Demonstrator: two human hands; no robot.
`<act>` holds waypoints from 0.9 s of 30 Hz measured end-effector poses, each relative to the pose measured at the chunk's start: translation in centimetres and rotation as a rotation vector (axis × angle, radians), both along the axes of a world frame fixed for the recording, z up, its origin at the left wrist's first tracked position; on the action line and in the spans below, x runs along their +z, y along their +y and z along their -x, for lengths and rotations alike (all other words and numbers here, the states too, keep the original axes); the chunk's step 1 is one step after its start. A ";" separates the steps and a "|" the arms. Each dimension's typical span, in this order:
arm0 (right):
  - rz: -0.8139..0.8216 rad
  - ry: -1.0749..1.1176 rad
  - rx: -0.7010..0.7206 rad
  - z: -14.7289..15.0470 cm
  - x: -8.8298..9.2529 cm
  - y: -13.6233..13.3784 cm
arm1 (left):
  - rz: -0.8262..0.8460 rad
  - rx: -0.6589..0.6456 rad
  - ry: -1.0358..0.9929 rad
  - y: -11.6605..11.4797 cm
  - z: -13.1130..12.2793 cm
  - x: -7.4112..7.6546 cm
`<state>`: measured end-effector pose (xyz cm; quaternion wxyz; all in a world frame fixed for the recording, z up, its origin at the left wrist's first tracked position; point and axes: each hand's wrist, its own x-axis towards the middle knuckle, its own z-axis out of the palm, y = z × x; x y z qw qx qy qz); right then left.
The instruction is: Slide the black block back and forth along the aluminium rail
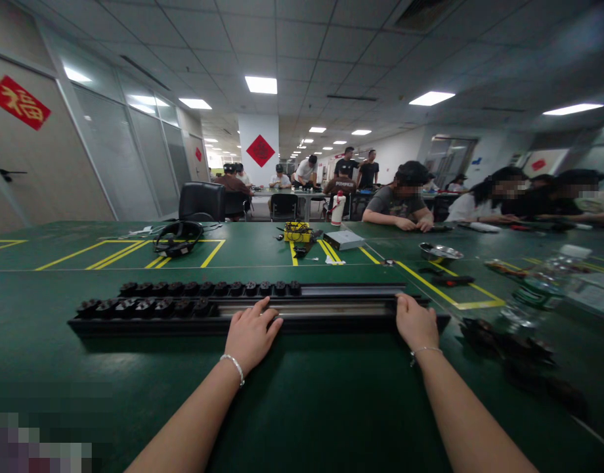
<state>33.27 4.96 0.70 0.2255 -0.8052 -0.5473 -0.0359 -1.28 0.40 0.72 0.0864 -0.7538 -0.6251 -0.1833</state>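
Note:
Two long black rails with silvery inner channels lie side by side across the green table, the front rail [336, 322] nearer me and the back rail [354, 289] behind it. Several round-topped black plug-like modules [145, 307] line the left part of the front rail. A longer row of similar modules [220, 289] fills much of the back rail. My left hand [253, 334] rests on the front rail's middle, right of its modules, fingers spread. Near that rail's right end, my right hand [417, 323] has its fingers curled over the edge; the fingertips are partly hidden.
A water bottle [543, 289], dark crumpled items [509, 345] and a metal bowl [440, 251] are at the right. Further back are a head-strap device [178, 238], a yellow block [297, 231] and a grey box [344, 240]. Co-workers sit across the table.

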 end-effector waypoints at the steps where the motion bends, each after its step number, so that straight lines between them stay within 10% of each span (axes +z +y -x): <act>1: 0.004 -0.003 -0.001 0.0 0.0 0.0 | 0.000 0.002 0.004 0.0 0.0 0.0; 27: -0.010 0.020 0.010 0.1 0.3 -0.2 | 0.001 -0.002 -0.023 0.0 0.0 0.0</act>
